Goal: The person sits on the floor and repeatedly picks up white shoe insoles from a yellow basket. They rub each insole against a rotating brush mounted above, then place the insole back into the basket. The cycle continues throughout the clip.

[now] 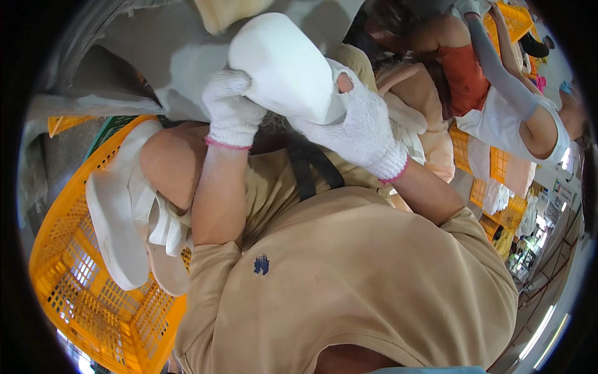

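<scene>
Between my two hands, above my lap, is a smooth white rounded piece [280, 62] with a broad, plain face. What kind of thing it is I cannot tell. My left hand [233, 103], in a white knit glove with a pink cuff, grips its lower left edge with fingers curled in. My right hand [358, 118], gloved the same way, holds its right end from below. One bare fingertip shows through the right glove. Most of the fingers under the piece are hidden.
On my left, a yellow plastic crate [81, 280] holds several long white foot-shaped pieces [115, 230]. A pale rounded form [227, 12] and a grey sheeted surface [168, 68] lie beyond my hands. At right sits a co-worker in a grey sleeve [501, 75], near more yellow crates [511, 212].
</scene>
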